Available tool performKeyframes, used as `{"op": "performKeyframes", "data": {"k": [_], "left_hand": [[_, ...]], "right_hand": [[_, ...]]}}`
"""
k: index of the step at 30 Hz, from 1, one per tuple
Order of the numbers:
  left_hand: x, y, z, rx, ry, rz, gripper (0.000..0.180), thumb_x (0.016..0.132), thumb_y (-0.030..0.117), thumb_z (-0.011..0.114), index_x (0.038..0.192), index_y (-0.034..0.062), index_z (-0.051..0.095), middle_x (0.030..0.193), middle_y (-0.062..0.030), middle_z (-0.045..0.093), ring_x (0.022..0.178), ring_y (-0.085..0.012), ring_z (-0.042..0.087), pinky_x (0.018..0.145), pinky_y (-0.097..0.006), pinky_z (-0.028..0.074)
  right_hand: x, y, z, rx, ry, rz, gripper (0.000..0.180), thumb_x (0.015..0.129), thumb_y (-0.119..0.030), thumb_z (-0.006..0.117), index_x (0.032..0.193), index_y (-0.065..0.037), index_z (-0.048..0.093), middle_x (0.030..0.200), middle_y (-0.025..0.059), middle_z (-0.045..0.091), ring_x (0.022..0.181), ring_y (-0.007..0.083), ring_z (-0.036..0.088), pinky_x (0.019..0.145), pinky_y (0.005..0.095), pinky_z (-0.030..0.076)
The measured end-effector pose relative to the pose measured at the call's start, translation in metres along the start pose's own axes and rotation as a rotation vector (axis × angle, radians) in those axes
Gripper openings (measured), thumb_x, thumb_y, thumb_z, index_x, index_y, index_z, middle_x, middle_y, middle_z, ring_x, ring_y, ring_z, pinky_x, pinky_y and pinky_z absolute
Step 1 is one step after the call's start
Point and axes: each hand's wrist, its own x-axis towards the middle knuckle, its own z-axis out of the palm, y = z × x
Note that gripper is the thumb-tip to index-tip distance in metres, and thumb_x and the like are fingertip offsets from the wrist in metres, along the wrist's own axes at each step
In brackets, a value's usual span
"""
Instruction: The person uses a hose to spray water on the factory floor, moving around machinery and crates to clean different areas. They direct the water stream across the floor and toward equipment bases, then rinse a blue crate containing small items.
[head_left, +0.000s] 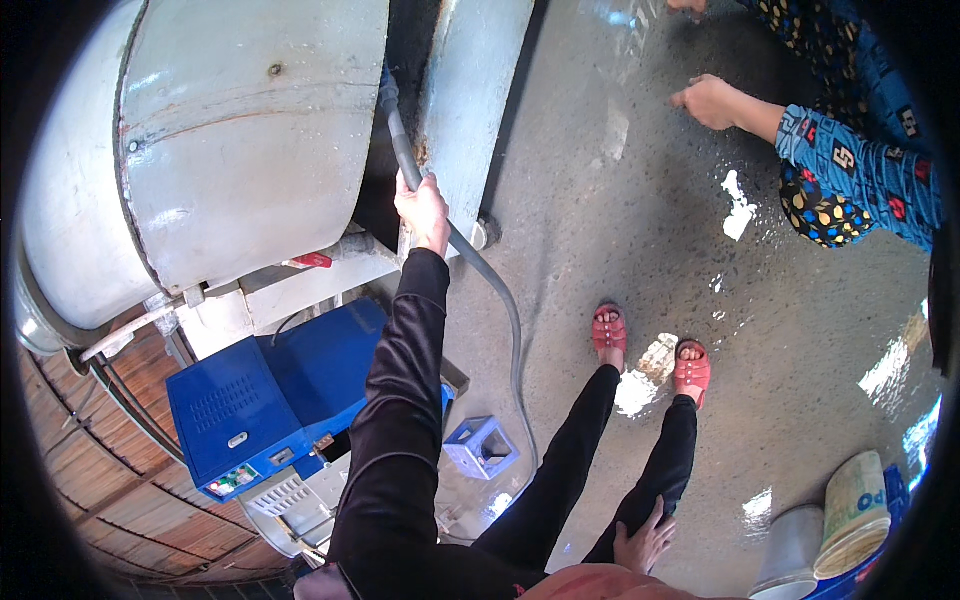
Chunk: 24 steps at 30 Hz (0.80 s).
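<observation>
My left hand (425, 212), its arm stretched forward in a black sleeve, is wrapped round a grey hose (503, 290). The thicker upper end of the hose points into a dark gap between a large pale metal drum (260, 130) and a light upright metal panel (470, 80). From my grip the hose hangs down and curves along the floor toward my feet. What its far tip touches is hidden in the gap. Low in the view, my right hand (643, 540) lies on my right leg with its fingers apart, holding nothing.
A blue machine box (240, 410) stands below the drum. Near it on the floor is a small blue plastic stool (482, 447). Another person's hand (712, 103) and patterned sleeve are at upper right. Buckets (855, 510) stand at lower right. The concrete floor (600, 220) looks wet.
</observation>
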Motion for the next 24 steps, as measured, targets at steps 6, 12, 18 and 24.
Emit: {"op": "performKeyframes", "data": {"k": [6, 12, 18, 24], "left_hand": [[0.001, -0.006, 0.004, 0.074, 0.113, 0.084, 0.030, 0.077, -0.007, 0.051, 0.104, 0.0054, 0.055, 0.058, 0.0064, 0.040, 0.044, -0.0026, 0.034, 0.039, -0.022, 0.027], [-0.004, -0.010, 0.012, 0.091, 0.041, 0.132, 0.035, 0.076, -0.007, 0.052, 0.110, 0.0031, 0.054, 0.062, 0.0063, 0.041, 0.049, -0.0026, 0.035, 0.043, -0.022, 0.028], [-0.002, -0.014, 0.017, 0.077, 0.033, 0.113, 0.035, 0.077, -0.005, 0.052, 0.111, 0.0034, 0.052, 0.059, 0.0060, 0.039, 0.046, -0.0031, 0.033, 0.041, -0.022, 0.027], [0.003, -0.017, 0.017, 0.071, 0.061, 0.209, 0.024, 0.079, -0.002, 0.053, 0.102, 0.0069, 0.051, 0.051, 0.0057, 0.037, 0.034, -0.0041, 0.032, 0.030, -0.022, 0.025]], "right_hand": [[-0.002, -0.002, 0.002, -0.012, 0.037, -0.025, 0.093, 0.061, -0.020, 0.077, 0.139, -0.016, 0.026, 0.124, 0.0232, 0.034, 0.117, 0.0410, 0.034, 0.094, 0.0538, 0.032], [-0.003, -0.002, 0.007, 0.010, 0.033, -0.011, 0.094, 0.060, -0.020, 0.077, 0.138, -0.016, 0.025, 0.123, 0.0234, 0.034, 0.116, 0.0408, 0.035, 0.093, 0.0548, 0.033], [-0.005, -0.003, 0.010, 0.009, 0.024, 0.022, 0.094, 0.060, -0.021, 0.077, 0.138, -0.017, 0.026, 0.123, 0.0230, 0.033, 0.117, 0.0405, 0.034, 0.093, 0.0545, 0.033], [-0.006, -0.005, 0.012, 0.002, 0.014, 0.027, 0.095, 0.060, -0.022, 0.078, 0.139, -0.018, 0.025, 0.126, 0.0236, 0.031, 0.120, 0.0408, 0.032, 0.094, 0.0555, 0.032]]}}
